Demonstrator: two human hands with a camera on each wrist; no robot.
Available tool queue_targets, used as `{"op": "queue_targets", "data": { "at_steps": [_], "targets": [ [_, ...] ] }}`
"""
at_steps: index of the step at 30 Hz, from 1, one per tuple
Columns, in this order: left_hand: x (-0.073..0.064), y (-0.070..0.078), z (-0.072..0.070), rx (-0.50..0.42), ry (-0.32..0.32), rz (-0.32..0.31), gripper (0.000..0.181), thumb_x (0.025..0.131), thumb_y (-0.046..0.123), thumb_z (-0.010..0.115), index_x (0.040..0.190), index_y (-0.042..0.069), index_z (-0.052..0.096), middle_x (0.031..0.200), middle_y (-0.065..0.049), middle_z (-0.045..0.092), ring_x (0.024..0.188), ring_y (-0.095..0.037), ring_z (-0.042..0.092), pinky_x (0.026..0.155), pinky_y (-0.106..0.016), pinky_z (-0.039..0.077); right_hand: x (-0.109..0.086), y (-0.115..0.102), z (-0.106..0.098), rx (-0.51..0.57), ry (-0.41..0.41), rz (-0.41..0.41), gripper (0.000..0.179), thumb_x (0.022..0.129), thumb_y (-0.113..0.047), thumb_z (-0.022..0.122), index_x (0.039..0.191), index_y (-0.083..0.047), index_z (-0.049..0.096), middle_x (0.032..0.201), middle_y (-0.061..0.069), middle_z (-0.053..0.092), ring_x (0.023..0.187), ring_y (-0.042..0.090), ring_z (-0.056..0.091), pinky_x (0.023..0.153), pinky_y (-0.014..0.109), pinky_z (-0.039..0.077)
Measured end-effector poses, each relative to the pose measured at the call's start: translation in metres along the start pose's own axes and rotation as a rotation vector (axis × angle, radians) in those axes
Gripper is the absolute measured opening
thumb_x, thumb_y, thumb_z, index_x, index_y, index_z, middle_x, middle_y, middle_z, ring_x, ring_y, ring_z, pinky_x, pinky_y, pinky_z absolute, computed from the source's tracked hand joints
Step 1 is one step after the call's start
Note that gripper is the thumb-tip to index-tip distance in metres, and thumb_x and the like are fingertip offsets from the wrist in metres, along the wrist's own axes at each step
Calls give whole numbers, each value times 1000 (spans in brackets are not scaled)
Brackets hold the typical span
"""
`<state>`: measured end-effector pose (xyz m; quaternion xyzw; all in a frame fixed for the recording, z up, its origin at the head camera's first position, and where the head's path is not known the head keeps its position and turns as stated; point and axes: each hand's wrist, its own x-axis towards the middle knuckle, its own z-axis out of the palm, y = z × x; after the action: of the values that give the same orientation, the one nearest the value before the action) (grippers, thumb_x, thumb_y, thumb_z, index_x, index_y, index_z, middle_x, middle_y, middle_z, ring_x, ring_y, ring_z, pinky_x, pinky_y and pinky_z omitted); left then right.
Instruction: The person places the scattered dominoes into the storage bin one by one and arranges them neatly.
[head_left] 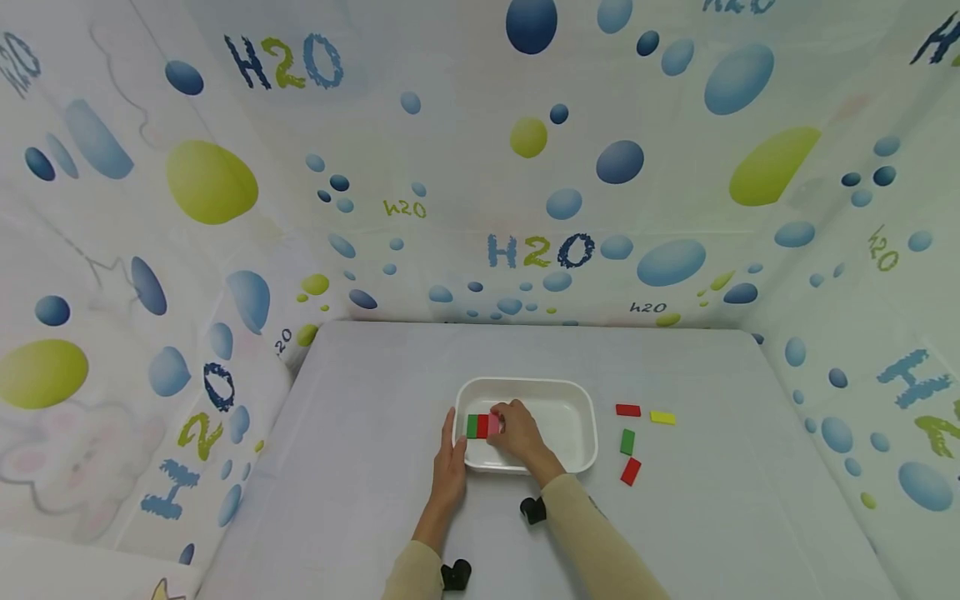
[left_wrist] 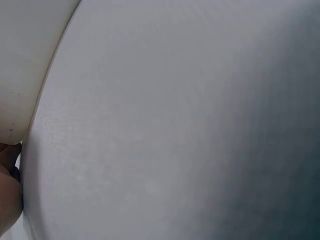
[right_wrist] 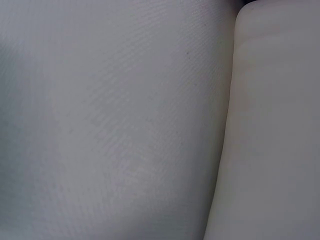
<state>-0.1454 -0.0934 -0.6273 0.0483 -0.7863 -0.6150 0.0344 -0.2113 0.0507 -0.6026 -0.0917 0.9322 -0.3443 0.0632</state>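
Observation:
A white rectangular tray (head_left: 528,382) sits on the table in the head view. Inside its left part, a green block (head_left: 472,427) and a red block (head_left: 482,426) stand side by side. My right hand (head_left: 517,429) reaches over the near rim and pinches a pink block (head_left: 492,424) right beside the red one. At the tray's left wall, my left hand (head_left: 449,467) rests with its fingers extended along the outside and its thumb by the rim. The left wrist view catches only a bit of a hand (left_wrist: 10,200) at its lower left edge.
Right of the tray lie a red block (head_left: 627,410), a yellow block (head_left: 662,417), a green block (head_left: 627,442) and another red block (head_left: 631,472) on the white tablecloth (head_left: 360,400). Black wrist-worn pieces (head_left: 533,510) show beside both sleeves. A patterned curtain (head_left: 465,167) surrounds the table.

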Motion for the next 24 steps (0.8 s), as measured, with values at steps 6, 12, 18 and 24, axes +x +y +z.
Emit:
{"op": "queue_targets", "data": {
  "at_steps": [6, 12, 18, 24],
  "targets": [
    [1, -1, 0, -7, -2, 1, 53, 106, 23, 37, 157, 20, 21, 161, -11, 28, 147, -35, 27, 118, -60, 21, 0, -1, -1, 5, -6, 2, 50, 75, -12, 83, 121, -4, 65, 91, 7, 55, 79, 16, 48, 72, 28, 46],
    [0, 0, 0, -3, 4, 8, 53, 106, 23, 37, 157, 24, 21, 160, -11, 29, 147, -34, 28, 118, -58, 22, -1, -2, -2, 12, -4, 13, 51, 75, -12, 83, 122, -4, 65, 92, 6, 55, 79, 16, 49, 73, 28, 47],
    [-1, 1, -1, 1, 12, 25, 54, 105, 21, 38, 156, 21, 22, 159, -13, 31, 146, -35, 30, 118, -59, 23, -1, -1, -1, 38, 15, 10, 53, 74, -14, 84, 122, -3, 64, 93, 7, 55, 79, 17, 51, 73, 30, 48],
    [-2, 1, 0, 7, 15, 31, 54, 105, 21, 38, 156, 20, 23, 158, -15, 31, 144, -37, 32, 116, -61, 25, -2, 1, -2, 55, 98, -32, 51, 75, -15, 82, 121, -3, 63, 98, 10, 58, 75, 14, 55, 68, 26, 49]
  ]
}}
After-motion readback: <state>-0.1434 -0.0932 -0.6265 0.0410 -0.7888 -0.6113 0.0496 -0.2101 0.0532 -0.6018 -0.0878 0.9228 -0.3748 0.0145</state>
